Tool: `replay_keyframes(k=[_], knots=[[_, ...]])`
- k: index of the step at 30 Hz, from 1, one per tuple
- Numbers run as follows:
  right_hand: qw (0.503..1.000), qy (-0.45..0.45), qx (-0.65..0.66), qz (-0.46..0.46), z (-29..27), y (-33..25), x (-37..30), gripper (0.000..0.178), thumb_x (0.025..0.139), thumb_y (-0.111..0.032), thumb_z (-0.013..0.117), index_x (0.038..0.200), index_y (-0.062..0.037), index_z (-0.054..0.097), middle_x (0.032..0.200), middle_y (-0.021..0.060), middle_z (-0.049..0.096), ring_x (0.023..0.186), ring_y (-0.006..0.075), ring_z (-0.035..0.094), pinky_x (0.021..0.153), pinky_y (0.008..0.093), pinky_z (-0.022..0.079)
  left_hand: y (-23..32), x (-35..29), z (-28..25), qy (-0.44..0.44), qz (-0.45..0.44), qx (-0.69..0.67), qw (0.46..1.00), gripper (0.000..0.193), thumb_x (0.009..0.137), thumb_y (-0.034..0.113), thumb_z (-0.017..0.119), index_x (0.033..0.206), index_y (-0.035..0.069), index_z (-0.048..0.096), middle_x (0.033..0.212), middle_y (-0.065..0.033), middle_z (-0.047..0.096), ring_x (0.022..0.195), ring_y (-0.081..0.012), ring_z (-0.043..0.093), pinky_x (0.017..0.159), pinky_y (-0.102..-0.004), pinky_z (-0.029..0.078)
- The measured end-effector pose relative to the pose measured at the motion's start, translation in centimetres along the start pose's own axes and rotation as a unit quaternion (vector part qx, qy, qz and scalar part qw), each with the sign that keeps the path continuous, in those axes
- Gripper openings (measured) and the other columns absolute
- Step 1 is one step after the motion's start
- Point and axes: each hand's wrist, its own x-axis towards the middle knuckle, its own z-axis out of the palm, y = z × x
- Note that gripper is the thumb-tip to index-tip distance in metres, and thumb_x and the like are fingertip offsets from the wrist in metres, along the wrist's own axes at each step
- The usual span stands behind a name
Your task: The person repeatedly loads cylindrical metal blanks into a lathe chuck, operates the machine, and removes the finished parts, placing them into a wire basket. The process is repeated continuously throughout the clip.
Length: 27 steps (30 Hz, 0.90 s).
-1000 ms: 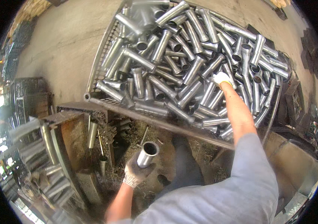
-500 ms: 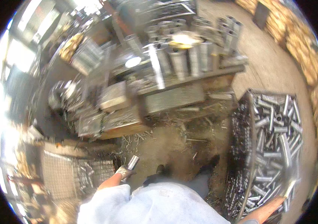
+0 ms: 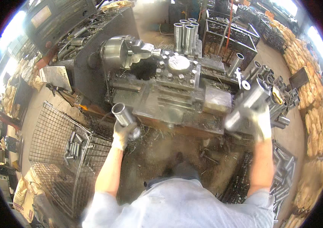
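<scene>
My left hand [image 3: 120,135], in a pale glove, is closed around a short shiny metal tube [image 3: 122,113], held tilted with its open end up. It is in front of the lathe's near edge, left of the carriage. My right hand [image 3: 261,123], gloved and smeared by motion, grips a longer, wider metal tube [image 3: 248,102] slanting up to the right. This tube is at the right end of the lathe, beside a group of standing tubes [image 3: 269,76]. The lathe's chuck [image 3: 116,53] and bolted tool post [image 3: 179,64] lie beyond my hands.
A wire mesh basket [image 3: 51,125] holding a few short tubes is at the left. Low at the right is a bin of loose metal tubes [image 3: 283,171]. Several tubes [image 3: 188,36] stand upright behind the tool post. Stacked sacks [image 3: 315,106] line the right side.
My view has swung toward the lathe. My right hand has come up from the tube bin and now holds a long tube. My left hand has risen with its short tube.
</scene>
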Motion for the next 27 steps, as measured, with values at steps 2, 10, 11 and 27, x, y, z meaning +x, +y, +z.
replay_keyframes(k=[2,10,11,27], knots=[[0.986,-0.028,-0.164,-0.026,1.4,-2.4,6.7,0.050,0.077,-0.018,0.085,0.119,0.0029,0.067,0.107,0.0152,0.076,0.098,0.0224,0.074,0.093,0.0423,0.062,3.1,4.9,2.7,-0.021,0.042,0.109,0.993,0.051,0.079,0.012,0.091,0.121,0.000,0.066,0.107,-0.0098,0.074,0.097,-0.0231,0.072,0.088,-0.0382,0.060],[0.935,0.038,-0.334,-0.110,9.1,4.1,31.9,0.054,0.072,-0.030,0.090,0.114,0.0004,0.073,0.108,0.0219,0.079,0.100,0.0325,0.077,0.095,0.0405,0.059,5.4,13.1,9.8,-0.140,0.049,0.237,0.960,0.066,0.072,0.009,0.094,0.130,0.004,0.062,0.121,-0.0130,0.074,0.115,-0.0264,0.070,0.106,-0.0425,0.057],[0.948,0.013,-0.301,-0.102,10.1,6.2,34.2,0.059,0.071,-0.030,0.089,0.118,0.0012,0.073,0.111,0.0219,0.079,0.107,0.0327,0.076,0.098,0.0408,0.058,4.9,13.2,9.7,-0.122,0.002,0.275,0.954,0.063,0.073,0.009,0.094,0.128,0.005,0.063,0.118,-0.0112,0.074,0.113,-0.0254,0.070,0.104,-0.0417,0.057],[0.777,-0.407,-0.474,-0.080,17.4,5.8,36.7,0.044,0.095,-0.040,0.068,0.117,-0.0025,0.078,0.110,0.0150,0.081,0.097,0.0266,0.075,0.089,0.0390,0.058,9.4,16.4,1.8,-0.142,0.318,0.251,0.903,0.078,0.076,0.004,0.091,0.145,-0.004,0.056,0.140,-0.0226,0.066,0.135,-0.0345,0.062,0.117,-0.0444,0.049]])
